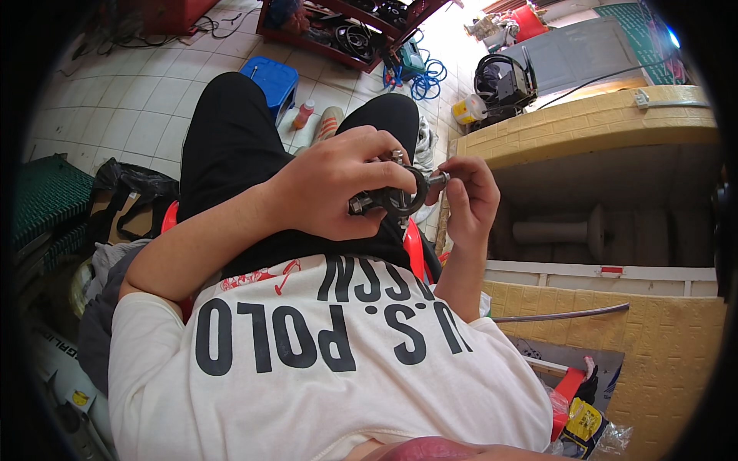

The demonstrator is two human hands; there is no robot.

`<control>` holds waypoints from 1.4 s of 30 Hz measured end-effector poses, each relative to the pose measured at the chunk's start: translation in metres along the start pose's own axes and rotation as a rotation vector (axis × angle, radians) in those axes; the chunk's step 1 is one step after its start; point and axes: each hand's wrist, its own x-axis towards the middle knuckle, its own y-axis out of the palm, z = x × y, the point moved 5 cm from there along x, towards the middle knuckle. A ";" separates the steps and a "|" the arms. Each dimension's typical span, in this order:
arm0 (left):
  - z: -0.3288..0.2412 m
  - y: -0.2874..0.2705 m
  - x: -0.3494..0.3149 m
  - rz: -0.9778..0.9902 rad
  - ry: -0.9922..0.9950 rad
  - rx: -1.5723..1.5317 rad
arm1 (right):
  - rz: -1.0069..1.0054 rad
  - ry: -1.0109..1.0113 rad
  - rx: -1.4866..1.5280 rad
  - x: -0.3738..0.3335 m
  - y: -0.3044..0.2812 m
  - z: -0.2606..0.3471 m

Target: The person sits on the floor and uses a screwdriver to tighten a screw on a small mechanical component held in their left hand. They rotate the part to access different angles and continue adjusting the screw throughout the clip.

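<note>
Your left hand (pixel 334 183) was curled around a dark metal fitting (pixel 403 201), fingers over its top and the palm side down, so much of the fitting was hidden beneath them. A round black ring (pixel 422 194) faced out past your fingertips, on the side toward your right hand (pixel 472 201). That right hand was nearly closed, thumb and fingertips pinched at the outer end of a silver bolt (pixel 437 180); how firmly they pressed, you could not have told from this view.

The relation that mattered was the bolt's line: its long axis ran roughly sideways between your hands, tipped slightly up toward the right. Its outer end lay at your right fingertips, its inner end close against the ring's right side. Whether it was seated there could not be made out. Your right hand was the nearer to the bolt, your left to the fitting.

All of this hung above your lap, over the black trousers (pixel 234 146). Beyond your knees stood a blue stool (pixel 273 77) with a small bottle (pixel 304 114) beside it, and a yellow padded ledge (pixel 584 132) edged an open compartment to your right.
</note>
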 end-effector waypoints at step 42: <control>0.005 0.000 -0.002 -0.027 -0.074 -0.072 | -0.040 0.060 -0.025 -0.006 0.012 -0.012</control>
